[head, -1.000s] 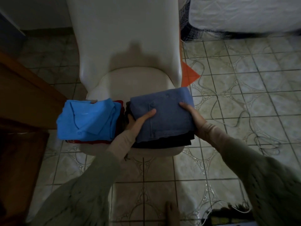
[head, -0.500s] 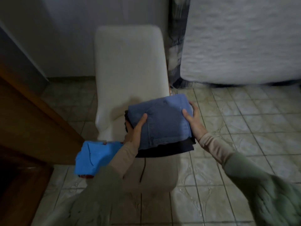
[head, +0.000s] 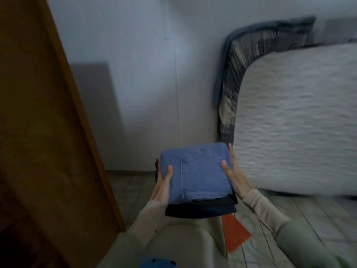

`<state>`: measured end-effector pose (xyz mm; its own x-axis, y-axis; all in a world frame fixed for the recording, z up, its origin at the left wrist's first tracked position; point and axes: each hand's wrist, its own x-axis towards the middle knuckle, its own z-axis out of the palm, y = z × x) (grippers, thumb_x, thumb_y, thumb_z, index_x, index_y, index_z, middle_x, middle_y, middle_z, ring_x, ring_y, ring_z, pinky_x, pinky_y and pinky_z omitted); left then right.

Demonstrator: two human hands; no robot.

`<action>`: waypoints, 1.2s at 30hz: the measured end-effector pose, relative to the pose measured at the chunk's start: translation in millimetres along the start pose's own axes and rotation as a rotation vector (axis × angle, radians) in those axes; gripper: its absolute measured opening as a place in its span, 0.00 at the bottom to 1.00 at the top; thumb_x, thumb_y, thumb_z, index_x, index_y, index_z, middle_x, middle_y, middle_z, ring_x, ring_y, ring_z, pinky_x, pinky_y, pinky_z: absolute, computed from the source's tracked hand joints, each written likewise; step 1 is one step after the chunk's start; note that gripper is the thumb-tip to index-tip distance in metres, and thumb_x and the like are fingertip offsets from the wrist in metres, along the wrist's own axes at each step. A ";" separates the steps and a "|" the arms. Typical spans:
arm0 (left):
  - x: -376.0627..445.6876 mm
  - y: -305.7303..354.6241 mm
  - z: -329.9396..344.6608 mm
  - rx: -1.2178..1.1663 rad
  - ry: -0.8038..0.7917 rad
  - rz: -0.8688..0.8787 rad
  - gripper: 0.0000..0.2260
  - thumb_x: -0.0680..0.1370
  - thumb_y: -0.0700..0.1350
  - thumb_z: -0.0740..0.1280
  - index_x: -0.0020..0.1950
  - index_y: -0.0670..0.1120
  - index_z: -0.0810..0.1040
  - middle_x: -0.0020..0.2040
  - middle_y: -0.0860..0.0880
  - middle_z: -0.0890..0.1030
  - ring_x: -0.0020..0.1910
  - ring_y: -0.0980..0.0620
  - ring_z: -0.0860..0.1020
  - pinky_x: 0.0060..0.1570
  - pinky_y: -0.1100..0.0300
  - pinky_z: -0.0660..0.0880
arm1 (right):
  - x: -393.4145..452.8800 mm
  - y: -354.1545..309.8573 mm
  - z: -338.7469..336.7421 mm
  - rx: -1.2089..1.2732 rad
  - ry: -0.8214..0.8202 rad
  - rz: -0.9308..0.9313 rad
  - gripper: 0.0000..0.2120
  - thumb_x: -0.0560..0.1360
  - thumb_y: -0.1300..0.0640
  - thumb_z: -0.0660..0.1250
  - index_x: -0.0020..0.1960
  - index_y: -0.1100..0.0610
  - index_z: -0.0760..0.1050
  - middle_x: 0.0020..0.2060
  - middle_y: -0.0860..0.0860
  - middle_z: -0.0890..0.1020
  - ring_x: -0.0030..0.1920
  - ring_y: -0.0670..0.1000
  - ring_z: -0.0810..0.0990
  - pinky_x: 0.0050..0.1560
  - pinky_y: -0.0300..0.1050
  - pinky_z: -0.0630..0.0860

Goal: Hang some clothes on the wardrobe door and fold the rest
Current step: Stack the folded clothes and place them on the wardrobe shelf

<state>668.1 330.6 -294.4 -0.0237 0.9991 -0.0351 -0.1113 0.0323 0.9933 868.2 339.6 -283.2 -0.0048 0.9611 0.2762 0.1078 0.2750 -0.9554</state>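
Head view, blurred by motion. A pale wall (head: 146, 74) fills the background; a brown wooden door panel (head: 44, 132) slants down the left side, and a white quilted mattress (head: 295, 120) stands on edge at right with a dark patterned one (head: 251, 51) behind it. Tiled floor (head: 313, 215) runs along the bottom right.

At lower centre, a stack of folded clothes (head: 197, 182) is held up in the air between both hands, above a pale chair (head: 185, 240) and apart from it. The stack shows 2 layers: a folded blue denim garment (head: 195, 171) on top, with a stitched pocket and hem seam visible, and a dark navy or black folded piece (head: 201, 207) beneath, jutting out toward the camera.

The left hand (head: 162, 186) clasps the stack's left edge, thumb lying flat on the denim, fingers hidden underneath. The right hand (head: 234, 176) clasps the right edge likewise, thumb on top, fingers running along the side and under.

An orange cloth corner (head: 233, 233) hangs beside the chair; a bright blue garment (head: 158, 263) shows at the bottom edge.
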 end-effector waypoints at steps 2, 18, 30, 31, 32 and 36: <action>-7.2 29.0 -11.4 -0.024 -0.002 -0.005 0.32 0.76 0.61 0.57 0.77 0.54 0.51 0.71 0.47 0.68 0.66 0.46 0.71 0.68 0.48 0.66 | 5.0 -29.4 9.6 0.012 -0.066 -0.024 0.26 0.81 0.61 0.51 0.75 0.52 0.45 0.61 0.36 0.59 0.63 0.41 0.62 0.44 0.15 0.62; -97.1 246.1 -152.8 0.096 0.292 0.250 0.27 0.79 0.61 0.54 0.75 0.51 0.61 0.68 0.44 0.72 0.62 0.44 0.74 0.60 0.50 0.72 | 28.7 -244.7 155.8 0.106 -0.318 -0.209 0.21 0.82 0.53 0.51 0.73 0.57 0.58 0.61 0.50 0.71 0.56 0.48 0.72 0.46 0.32 0.72; -209.6 290.4 -286.3 0.049 0.730 0.270 0.23 0.80 0.57 0.56 0.72 0.49 0.66 0.65 0.42 0.75 0.61 0.43 0.75 0.51 0.55 0.72 | -10.3 -304.4 333.7 0.271 -0.672 -0.195 0.23 0.80 0.46 0.53 0.73 0.51 0.59 0.61 0.52 0.74 0.50 0.48 0.75 0.48 0.41 0.73; -215.2 289.9 -298.7 0.047 0.762 0.268 0.23 0.80 0.58 0.56 0.71 0.49 0.67 0.64 0.42 0.75 0.59 0.43 0.75 0.51 0.55 0.72 | -12.5 -305.2 349.5 0.272 -0.699 -0.182 0.23 0.80 0.45 0.53 0.73 0.50 0.59 0.60 0.52 0.75 0.49 0.49 0.76 0.47 0.42 0.73; -219.3 289.3 -311.7 0.047 0.798 0.269 0.23 0.80 0.58 0.57 0.71 0.49 0.67 0.64 0.42 0.75 0.59 0.43 0.75 0.52 0.54 0.72 | -14.8 -306.3 364.8 0.273 -0.720 -0.176 0.23 0.80 0.45 0.53 0.73 0.50 0.60 0.59 0.51 0.74 0.50 0.49 0.75 0.45 0.41 0.73; -225.9 288.5 -364.1 0.035 0.895 0.270 0.25 0.78 0.60 0.58 0.72 0.50 0.67 0.64 0.42 0.75 0.59 0.42 0.76 0.60 0.50 0.72 | -15.5 -310.4 424.4 0.277 -0.801 -0.162 0.23 0.81 0.45 0.53 0.73 0.52 0.60 0.62 0.53 0.74 0.53 0.51 0.75 0.51 0.44 0.72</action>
<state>279.7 104.2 -40.1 -0.8022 0.5804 0.1397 0.0392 -0.1823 0.9825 412.9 250.0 -35.5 -0.7098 0.6092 0.3536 -0.2007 0.3063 -0.9305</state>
